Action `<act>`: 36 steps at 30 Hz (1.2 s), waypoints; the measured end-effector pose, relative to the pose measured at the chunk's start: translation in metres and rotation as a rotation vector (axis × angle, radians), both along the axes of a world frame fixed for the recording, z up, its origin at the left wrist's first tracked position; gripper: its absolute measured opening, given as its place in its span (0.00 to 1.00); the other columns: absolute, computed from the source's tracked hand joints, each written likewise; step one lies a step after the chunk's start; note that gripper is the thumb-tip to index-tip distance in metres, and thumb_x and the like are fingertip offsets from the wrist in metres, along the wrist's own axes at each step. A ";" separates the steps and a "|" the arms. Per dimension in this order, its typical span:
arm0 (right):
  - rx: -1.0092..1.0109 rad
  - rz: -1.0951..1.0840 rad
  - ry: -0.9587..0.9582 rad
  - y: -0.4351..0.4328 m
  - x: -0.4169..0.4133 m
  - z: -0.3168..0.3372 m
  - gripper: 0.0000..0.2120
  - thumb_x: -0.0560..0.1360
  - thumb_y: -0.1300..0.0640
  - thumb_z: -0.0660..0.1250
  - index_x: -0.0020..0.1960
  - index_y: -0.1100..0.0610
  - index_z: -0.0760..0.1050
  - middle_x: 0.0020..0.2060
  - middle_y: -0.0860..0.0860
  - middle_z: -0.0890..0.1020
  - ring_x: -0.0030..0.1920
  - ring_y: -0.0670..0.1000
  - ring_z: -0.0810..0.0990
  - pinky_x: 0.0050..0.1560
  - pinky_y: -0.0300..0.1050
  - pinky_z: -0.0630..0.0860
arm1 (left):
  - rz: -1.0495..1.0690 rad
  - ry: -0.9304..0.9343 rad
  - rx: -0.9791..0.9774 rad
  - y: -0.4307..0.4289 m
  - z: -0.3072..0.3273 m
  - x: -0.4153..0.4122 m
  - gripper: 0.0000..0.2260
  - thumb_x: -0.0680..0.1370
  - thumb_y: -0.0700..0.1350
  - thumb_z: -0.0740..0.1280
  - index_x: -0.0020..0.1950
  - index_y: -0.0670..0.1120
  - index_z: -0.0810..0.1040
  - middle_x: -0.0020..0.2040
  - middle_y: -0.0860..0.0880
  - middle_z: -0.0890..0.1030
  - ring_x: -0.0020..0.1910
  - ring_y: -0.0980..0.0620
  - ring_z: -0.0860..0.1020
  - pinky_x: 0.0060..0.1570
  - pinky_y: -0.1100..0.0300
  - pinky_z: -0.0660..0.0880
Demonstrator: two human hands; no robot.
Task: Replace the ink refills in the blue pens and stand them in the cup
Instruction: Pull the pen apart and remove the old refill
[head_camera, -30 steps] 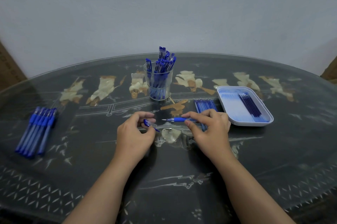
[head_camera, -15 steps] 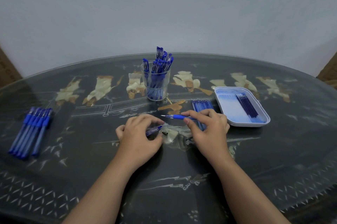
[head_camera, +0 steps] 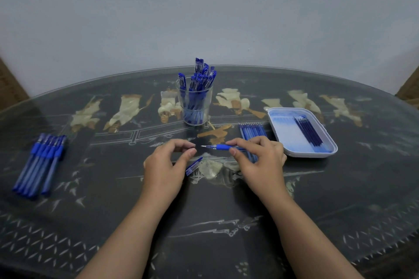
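Cap [head_camera: 193, 166] dropped from left hand [head_camera: 166, 165], now seemingly empty, loosely curled; right hand [head_camera: 258, 160] pinches pen [head_camera: 223, 147].

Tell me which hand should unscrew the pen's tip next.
Left. The left hand is free, its fingers close to the tip of the pen, which the right hand grips.

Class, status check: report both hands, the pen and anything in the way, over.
Left hand open, empty. Right hand pinches uncapped pen, tip pointing left. Cap lies on table between hands.
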State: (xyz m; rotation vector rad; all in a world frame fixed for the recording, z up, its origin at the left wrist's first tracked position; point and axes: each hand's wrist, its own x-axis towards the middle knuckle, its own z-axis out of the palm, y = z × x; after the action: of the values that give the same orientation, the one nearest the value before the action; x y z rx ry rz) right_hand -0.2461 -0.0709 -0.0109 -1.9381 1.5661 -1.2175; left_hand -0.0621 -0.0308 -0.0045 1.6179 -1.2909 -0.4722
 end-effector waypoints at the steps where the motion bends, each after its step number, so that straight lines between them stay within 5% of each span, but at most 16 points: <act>1: 0.005 0.002 0.002 0.000 0.000 0.000 0.09 0.74 0.47 0.71 0.47 0.31 0.78 0.41 0.44 0.74 0.53 0.46 0.63 0.53 0.41 0.54 | -0.003 0.007 -0.007 0.001 0.000 0.000 0.07 0.75 0.50 0.71 0.46 0.63 0.79 0.45 0.67 0.80 0.39 0.55 0.78 0.53 0.37 0.76; 9: -0.005 0.015 -0.024 0.001 0.000 0.003 0.15 0.73 0.48 0.72 0.43 0.27 0.74 0.40 0.44 0.75 0.53 0.46 0.63 0.53 0.41 0.54 | 0.033 -0.007 -0.026 -0.001 0.002 0.005 0.09 0.76 0.42 0.71 0.46 0.57 0.83 0.47 0.57 0.82 0.50 0.65 0.76 0.45 0.79 0.65; 12: -0.008 0.009 -0.019 0.001 0.000 0.002 0.15 0.73 0.48 0.72 0.43 0.27 0.74 0.40 0.45 0.75 0.53 0.46 0.63 0.53 0.41 0.54 | 0.045 -0.102 0.002 -0.001 0.002 0.006 0.12 0.76 0.41 0.71 0.45 0.59 0.82 0.46 0.57 0.78 0.47 0.65 0.74 0.53 0.74 0.66; 14: -0.009 0.009 -0.010 0.000 0.000 0.001 0.14 0.73 0.48 0.72 0.44 0.27 0.74 0.40 0.45 0.75 0.53 0.46 0.63 0.52 0.40 0.53 | 0.074 -0.181 0.031 -0.003 0.000 0.007 0.11 0.75 0.40 0.71 0.46 0.58 0.83 0.44 0.58 0.76 0.46 0.62 0.75 0.62 0.55 0.69; 16: -0.012 0.010 -0.004 0.000 0.000 0.001 0.13 0.73 0.48 0.72 0.44 0.28 0.75 0.40 0.45 0.75 0.53 0.46 0.63 0.51 0.40 0.53 | 0.094 -0.228 0.050 -0.003 -0.001 0.007 0.11 0.75 0.39 0.70 0.50 0.55 0.84 0.44 0.57 0.76 0.44 0.64 0.74 0.63 0.47 0.68; 18: -0.016 0.011 -0.001 0.000 0.000 0.000 0.13 0.73 0.48 0.72 0.44 0.28 0.75 0.39 0.45 0.75 0.52 0.45 0.63 0.51 0.39 0.53 | 0.099 -0.266 0.039 -0.003 -0.001 0.008 0.13 0.73 0.37 0.70 0.53 0.52 0.83 0.43 0.57 0.77 0.42 0.67 0.72 0.63 0.48 0.68; 23: -0.020 0.010 0.020 0.000 0.000 0.000 0.12 0.73 0.48 0.72 0.45 0.29 0.76 0.40 0.45 0.75 0.52 0.45 0.62 0.50 0.39 0.53 | 0.115 -0.309 0.079 -0.003 0.000 0.009 0.16 0.72 0.39 0.69 0.56 0.54 0.82 0.43 0.58 0.78 0.53 0.55 0.77 0.59 0.56 0.64; 36: -0.045 0.003 0.005 0.003 0.002 0.002 0.18 0.73 0.49 0.72 0.43 0.25 0.71 0.38 0.45 0.74 0.51 0.45 0.63 0.49 0.39 0.52 | 0.091 -0.187 0.142 0.000 0.008 0.008 0.14 0.74 0.44 0.68 0.57 0.58 0.79 0.51 0.62 0.80 0.60 0.59 0.73 0.57 0.60 0.56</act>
State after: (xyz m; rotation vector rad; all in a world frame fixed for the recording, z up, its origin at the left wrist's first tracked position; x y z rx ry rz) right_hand -0.2444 -0.0679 -0.0088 -1.9719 1.5508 -1.2582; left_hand -0.0537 -0.0304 0.0032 1.8675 -1.3389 -0.3701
